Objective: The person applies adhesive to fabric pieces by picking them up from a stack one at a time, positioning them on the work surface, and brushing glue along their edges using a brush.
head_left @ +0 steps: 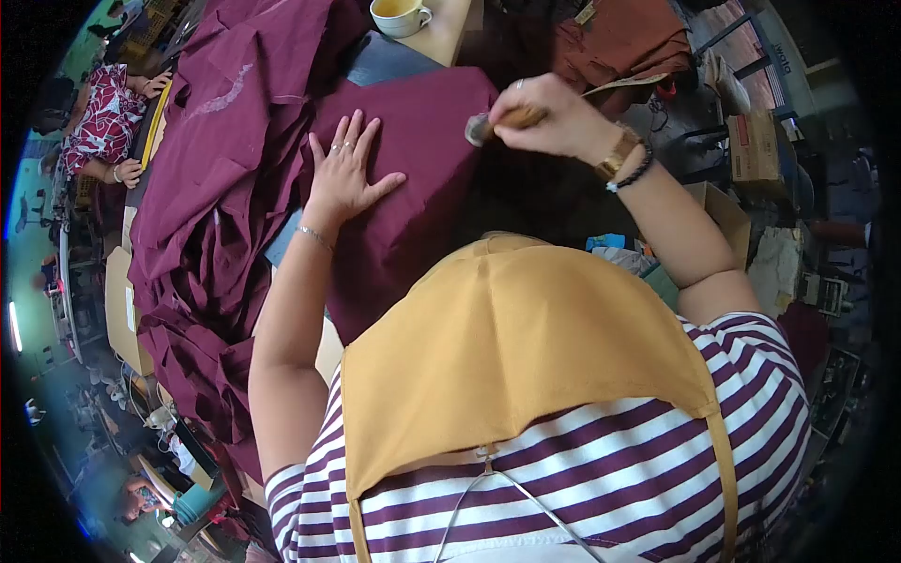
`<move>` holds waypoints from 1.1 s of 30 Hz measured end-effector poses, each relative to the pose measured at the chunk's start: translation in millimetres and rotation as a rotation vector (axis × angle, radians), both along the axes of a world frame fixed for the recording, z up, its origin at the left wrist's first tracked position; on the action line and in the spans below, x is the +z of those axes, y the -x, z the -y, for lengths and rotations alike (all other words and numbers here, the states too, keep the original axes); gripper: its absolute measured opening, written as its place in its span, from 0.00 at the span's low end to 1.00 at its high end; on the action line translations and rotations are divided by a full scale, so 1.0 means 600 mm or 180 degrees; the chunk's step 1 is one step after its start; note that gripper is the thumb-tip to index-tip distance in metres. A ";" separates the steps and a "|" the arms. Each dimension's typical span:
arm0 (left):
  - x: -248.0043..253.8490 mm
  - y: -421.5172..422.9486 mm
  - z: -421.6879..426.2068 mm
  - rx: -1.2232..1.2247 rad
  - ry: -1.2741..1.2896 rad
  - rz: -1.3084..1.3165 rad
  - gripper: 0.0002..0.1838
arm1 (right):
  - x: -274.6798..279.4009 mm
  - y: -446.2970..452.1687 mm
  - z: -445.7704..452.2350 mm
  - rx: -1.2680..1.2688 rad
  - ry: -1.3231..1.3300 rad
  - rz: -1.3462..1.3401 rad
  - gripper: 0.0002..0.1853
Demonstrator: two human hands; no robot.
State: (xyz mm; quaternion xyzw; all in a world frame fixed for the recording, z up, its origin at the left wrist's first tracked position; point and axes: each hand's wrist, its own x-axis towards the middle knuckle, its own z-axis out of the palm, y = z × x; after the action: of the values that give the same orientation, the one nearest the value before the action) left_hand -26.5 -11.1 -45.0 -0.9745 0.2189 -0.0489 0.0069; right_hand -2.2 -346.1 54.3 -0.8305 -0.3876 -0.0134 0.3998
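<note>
My left hand [343, 180] lies flat with its fingers spread on a smooth maroon cloth panel [418, 117], which drapes over the table edge toward my apron. In my closed right hand [558, 117] is a short brush [478, 130] with a wooden handle; its pale, greyish head points left, at the panel's right edge. Whether the head touches the cloth I cannot tell. Beside my left hand, a large crumpled heap of maroon fabric [235, 141] spreads leftward, with a whitish mark on its upper part.
A cup [399, 17] stands on a light wooden surface at the top. Folded rust-brown cloth [624, 45] lies beyond my right hand. A cardboard box [755, 148] stands at right. Across the table at left, a person in a patterned shirt [99, 117] holds a yellow strip [156, 125].
</note>
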 end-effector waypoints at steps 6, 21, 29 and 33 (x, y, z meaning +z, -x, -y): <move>0.009 -0.075 -0.012 -0.0450 -0.0287 -0.0121 0.51 | 0.026 0.003 0.074 -0.0567 0.1071 0.0054 0.06; 0.028 -0.212 0.016 -0.1491 -0.0731 0.0239 0.52 | 0.004 0.058 0.010 -0.0251 -0.0428 -0.0020 0.07; 0.037 -0.170 0.019 -0.1024 -0.0419 0.0415 0.45 | 0.016 0.046 0.105 -0.0841 0.0156 -0.0379 0.07; 0.060 0.006 0.031 -0.0058 0.0351 0.0113 0.35 | 0.075 -0.083 0.081 -0.1353 -0.0352 0.0524 0.09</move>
State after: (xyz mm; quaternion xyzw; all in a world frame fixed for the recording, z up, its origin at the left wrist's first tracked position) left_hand -30.3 -29.4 -9.1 -0.9704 0.2246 -0.0782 -0.0433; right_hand 47.9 -394.6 99.2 -0.8664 -0.2339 -0.1862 0.3999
